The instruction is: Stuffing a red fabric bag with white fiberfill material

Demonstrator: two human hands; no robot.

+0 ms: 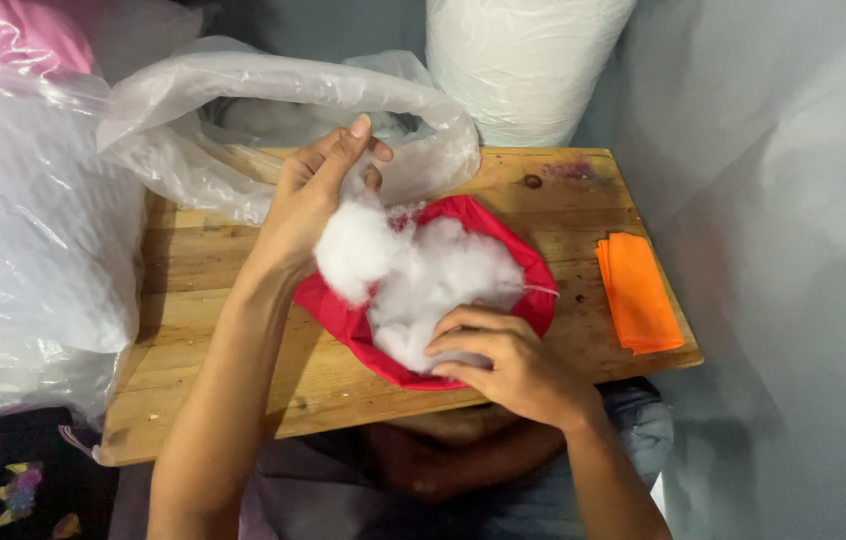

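A red fabric cover (343,312) lies open on a small wooden table (213,340), filled with white fluffy stuffing (433,280). My left hand (308,200) pinches a clump of that stuffing at the cover's upper left, just in front of a clear plastic bag's mouth. My right hand (503,360) presses down on the stuffing at the cover's near edge, fingers curled onto the red rim.
A large clear plastic bag (243,110) lies open on the table's far left. A stack of folded orange cloths (638,290) sits at the right edge. A white stuffed sack (518,60) stands behind, and more plastic-wrapped stuffing (23,250) bulges at the left.
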